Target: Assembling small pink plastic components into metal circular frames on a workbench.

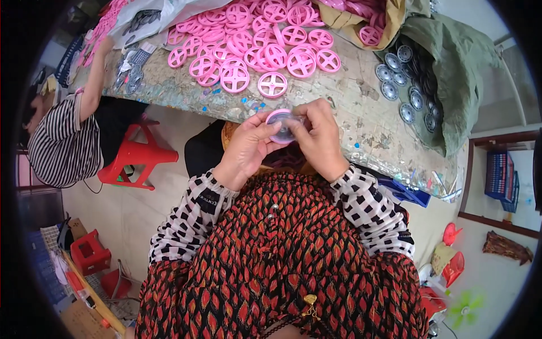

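At the table's near edge, both my hands are closed on one small round wheel (272,118) with a pink rim and a greyish disc face. My left hand (244,148) grips its rim from the left, with the thumb lying over the disc. From the other side my right hand (323,140) pinches it, thumb against the face and fingers curled at the edge. The fingers hide part of the wheel. Just beyond, a single pink spoked wheel (272,85) lies in front of a heap of similar pink wheels (235,78).
Silver-grey discs (389,90) spill from a green sack (457,85) at the right. A brown sack (370,17) with pink pieces stands at the back of the worn table (350,107). At the left, a person in a striped shirt (62,141) sits near a red stool (138,155).
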Tool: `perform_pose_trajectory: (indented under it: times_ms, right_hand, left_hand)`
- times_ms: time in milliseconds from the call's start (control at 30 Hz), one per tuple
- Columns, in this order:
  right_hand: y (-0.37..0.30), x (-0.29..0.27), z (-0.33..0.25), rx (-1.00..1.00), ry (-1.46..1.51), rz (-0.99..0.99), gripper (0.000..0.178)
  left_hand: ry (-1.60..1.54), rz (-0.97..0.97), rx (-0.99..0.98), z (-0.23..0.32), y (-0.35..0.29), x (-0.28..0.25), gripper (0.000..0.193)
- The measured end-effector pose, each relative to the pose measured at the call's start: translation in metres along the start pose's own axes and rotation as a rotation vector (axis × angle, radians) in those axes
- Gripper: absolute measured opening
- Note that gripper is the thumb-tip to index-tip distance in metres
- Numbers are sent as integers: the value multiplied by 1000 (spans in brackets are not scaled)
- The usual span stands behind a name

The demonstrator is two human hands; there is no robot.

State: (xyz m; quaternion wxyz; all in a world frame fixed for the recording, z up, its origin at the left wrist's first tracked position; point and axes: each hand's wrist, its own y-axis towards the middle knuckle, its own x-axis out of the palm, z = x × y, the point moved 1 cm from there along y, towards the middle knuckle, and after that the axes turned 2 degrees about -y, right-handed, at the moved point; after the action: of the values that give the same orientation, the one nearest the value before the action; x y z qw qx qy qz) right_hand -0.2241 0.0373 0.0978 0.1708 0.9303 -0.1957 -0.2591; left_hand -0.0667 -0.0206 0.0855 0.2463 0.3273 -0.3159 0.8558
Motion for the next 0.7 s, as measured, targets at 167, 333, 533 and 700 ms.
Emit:
perform_pose_trajectory:
  times_ms: [167,333,533,700]
  right_hand:
    - [3,-13,-13,82,18,-222,28]
    - [-6,-1,-14,194,42,-388,29]
    - [4,3,-3,626,646,-510,31]
    - [-7,12,-1,403,431,-365,34]
  left_hand:
    - [96,-29,61,2,-10,0,19]
    - [150,16,125,-5,-11,-13,16]
    - [-29,105,56,5,-11,-17,20]
    - [-182,82,79,10,-12,-14,23]
